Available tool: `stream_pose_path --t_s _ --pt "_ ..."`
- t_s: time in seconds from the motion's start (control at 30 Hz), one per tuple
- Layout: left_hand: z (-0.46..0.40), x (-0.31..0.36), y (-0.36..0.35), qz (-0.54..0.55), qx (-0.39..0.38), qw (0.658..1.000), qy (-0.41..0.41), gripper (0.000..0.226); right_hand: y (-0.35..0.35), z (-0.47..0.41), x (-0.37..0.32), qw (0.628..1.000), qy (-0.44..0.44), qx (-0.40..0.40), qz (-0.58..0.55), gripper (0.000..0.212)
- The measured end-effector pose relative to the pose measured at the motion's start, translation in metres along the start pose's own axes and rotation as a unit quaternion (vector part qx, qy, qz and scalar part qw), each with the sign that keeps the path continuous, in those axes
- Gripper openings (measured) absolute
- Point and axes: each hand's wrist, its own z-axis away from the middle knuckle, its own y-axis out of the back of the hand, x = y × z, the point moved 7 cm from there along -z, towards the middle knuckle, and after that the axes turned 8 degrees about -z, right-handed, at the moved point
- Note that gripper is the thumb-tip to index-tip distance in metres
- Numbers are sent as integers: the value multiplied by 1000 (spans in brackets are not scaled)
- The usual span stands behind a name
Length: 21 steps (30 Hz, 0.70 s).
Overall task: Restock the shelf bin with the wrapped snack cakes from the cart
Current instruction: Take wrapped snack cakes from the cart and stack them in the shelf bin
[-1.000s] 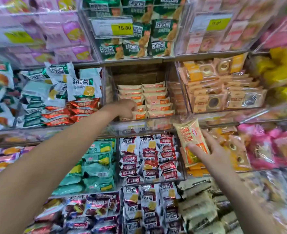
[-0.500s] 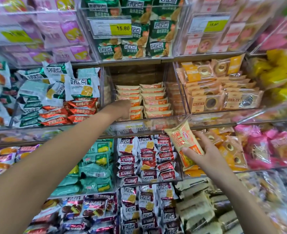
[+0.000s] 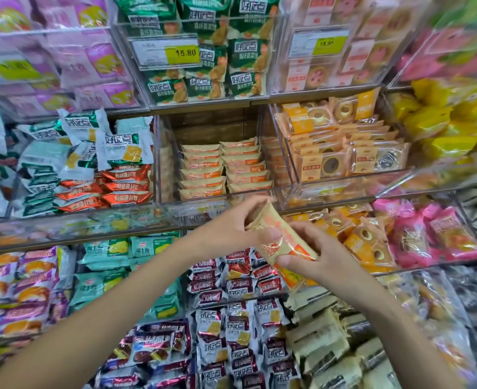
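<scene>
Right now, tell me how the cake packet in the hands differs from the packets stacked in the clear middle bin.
The held packet is tilted, below the bin front, gripped by the left hand and right hand. The binned packets lie flat in two neat stacks, untouched. Both share tan wrappers with orange print.

We reach both bare forearms up and inward so that our left hand [image 3: 231, 228], fingers curled and thumb pressed forward, meets our right hand [image 3: 318, 258], whose thumb and curled fingers pinch a wrapped snack cake [image 3: 280, 237] held between the two.
</scene>
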Motion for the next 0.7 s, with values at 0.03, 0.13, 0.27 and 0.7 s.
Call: stream_pose_path --t_s 0.03,0.13,0.27,0.7 --pt "2 -1 0 18 30 999 3 76 3 1 1 1000 1 10 -6 61" --pt "6 -9 -1 95 145 984 25 74 16 4 12 990 -21 92 -103 71" --pt "13 -25 -28 243 235 939 68 41 13 3 27 961 -48 130 -240 67" --pt "27 -8 -11 -142 182 972 41 28 10 -1 15 988 -25 109 -106 17"
